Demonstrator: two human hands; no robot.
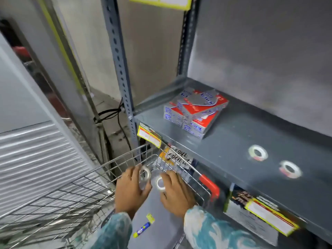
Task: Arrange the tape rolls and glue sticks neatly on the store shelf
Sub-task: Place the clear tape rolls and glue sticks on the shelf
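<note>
Both hands are inside a wire shopping cart (75,187). My left hand (130,189) grips a clear tape roll (145,174). My right hand (177,190) grips another clear tape roll (160,183). On the grey shelf (224,141) to the right lie two tape rolls, one (258,153) nearer the back and one (290,169) to its right. A blue and yellow glue stick (142,228) lies on the cart floor below my wrists, beside a small yellow-green item (150,218).
A stack of red and silver boxes (195,113) sits at the shelf's back left. Price labels (149,137) hang on the shelf edge. The cart's red handle (210,186) presses near the shelf front. A perforated steel upright (119,69) stands left of the shelf.
</note>
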